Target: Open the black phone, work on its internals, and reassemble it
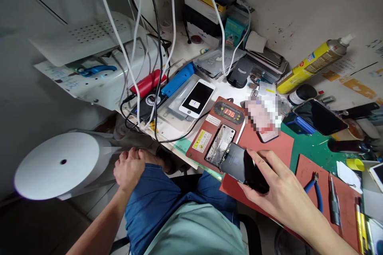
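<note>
My right hand (pixel 277 181) is closed on the edges of a dark phone part, apparently a phone screen (pixel 239 163), thumb on one side and fingers on the other. The part is tilted, its far end over the metal bed of a brown heating plate (pixel 194 152). A red display (pixel 229 112) on that plate reads 175. My left hand (pixel 130 169) rests on my left knee with its fingers curled and nothing seen in them; its fingertips are hidden. Left of the plate, a white phone (pixel 197 99) lies on a clear plastic box (pixel 170 107).
Cables hang across the left of the bench. A black phone (pixel 320 116), a yellow spray can (pixel 314 63) and blue-handled pliers (pixel 314 187) are at the right. Red and blue tools (pixel 178 79) lie behind the clear box. A round white stool (pixel 56 165) stands at the left.
</note>
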The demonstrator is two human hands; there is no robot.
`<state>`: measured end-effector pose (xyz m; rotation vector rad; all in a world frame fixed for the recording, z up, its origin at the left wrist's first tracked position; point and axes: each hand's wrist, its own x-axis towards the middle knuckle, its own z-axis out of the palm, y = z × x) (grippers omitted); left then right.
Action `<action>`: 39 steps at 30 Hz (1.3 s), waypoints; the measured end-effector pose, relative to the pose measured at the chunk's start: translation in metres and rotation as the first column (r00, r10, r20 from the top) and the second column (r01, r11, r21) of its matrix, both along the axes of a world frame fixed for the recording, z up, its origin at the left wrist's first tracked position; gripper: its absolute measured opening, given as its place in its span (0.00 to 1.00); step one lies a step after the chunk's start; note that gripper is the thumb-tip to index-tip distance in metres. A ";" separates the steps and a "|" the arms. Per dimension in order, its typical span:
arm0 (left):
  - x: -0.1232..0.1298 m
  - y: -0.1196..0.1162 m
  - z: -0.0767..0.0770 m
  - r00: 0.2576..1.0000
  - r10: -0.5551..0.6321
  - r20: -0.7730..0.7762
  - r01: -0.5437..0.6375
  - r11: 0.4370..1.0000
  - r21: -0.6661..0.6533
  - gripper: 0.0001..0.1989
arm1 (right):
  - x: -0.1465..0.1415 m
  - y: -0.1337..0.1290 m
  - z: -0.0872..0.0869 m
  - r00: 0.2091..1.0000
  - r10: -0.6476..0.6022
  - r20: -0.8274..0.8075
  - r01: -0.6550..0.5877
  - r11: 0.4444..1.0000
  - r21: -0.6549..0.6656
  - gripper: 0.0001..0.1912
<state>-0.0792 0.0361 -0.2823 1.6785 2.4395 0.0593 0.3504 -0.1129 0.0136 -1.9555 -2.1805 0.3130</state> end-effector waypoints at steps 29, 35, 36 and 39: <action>-0.006 0.003 -0.005 1.000 -0.001 0.019 0.002 0.999 -0.053 0.37 | -0.001 -0.002 0.004 1.000 0.018 -0.017 -0.018 1.000 -0.025 0.33; -0.006 0.003 -0.004 1.000 -0.002 0.012 0.003 0.999 -0.052 0.36 | -0.002 -0.003 0.004 0.999 0.038 -0.014 -0.039 0.999 -0.026 0.32; -0.006 0.003 -0.004 1.000 -0.003 0.012 0.003 0.999 -0.051 0.36 | -0.002 -0.003 0.005 0.999 0.038 -0.014 -0.039 0.999 -0.026 0.32; -0.007 0.002 -0.005 1.000 -0.006 0.010 0.006 0.999 -0.047 0.36 | -0.003 -0.003 0.006 1.000 0.023 -0.015 -0.024 0.999 -0.030 0.32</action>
